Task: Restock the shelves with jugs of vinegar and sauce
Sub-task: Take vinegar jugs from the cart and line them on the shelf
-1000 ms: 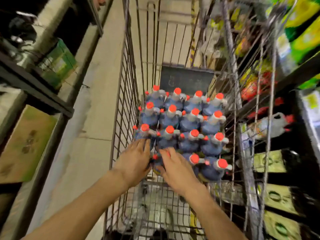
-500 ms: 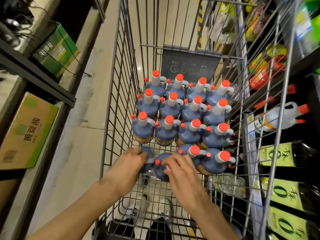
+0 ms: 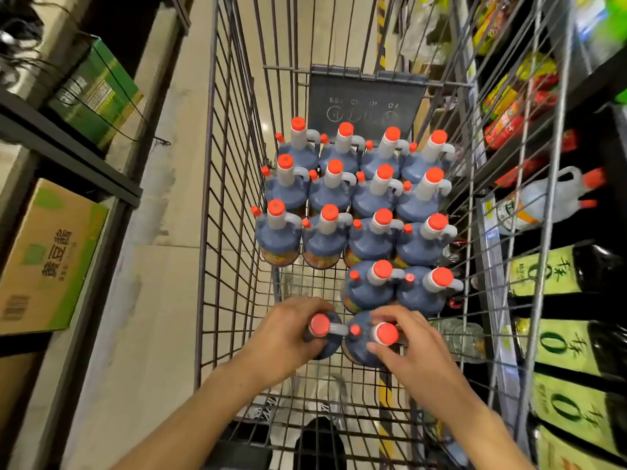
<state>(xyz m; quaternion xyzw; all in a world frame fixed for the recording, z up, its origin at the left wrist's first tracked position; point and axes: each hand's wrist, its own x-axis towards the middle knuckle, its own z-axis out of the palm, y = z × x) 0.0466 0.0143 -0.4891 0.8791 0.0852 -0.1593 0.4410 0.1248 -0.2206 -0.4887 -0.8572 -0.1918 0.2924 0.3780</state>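
**Red caps up: two jugs out of the pack**

Red-capped jugs, one per hand. A second before, both hands were just reaching into the near row; by now the left hand point(image 3: 288, 329) gripped the left jug point(image 3: 320, 337) and the right hand point(image 3: 412, 347) curled round the right jug point(image 3: 368, 344), both raised clear of the rest in the cart point(image 3: 217, 232). Looked ready to go to a shelf. Forearms came in from below, knuckles up.
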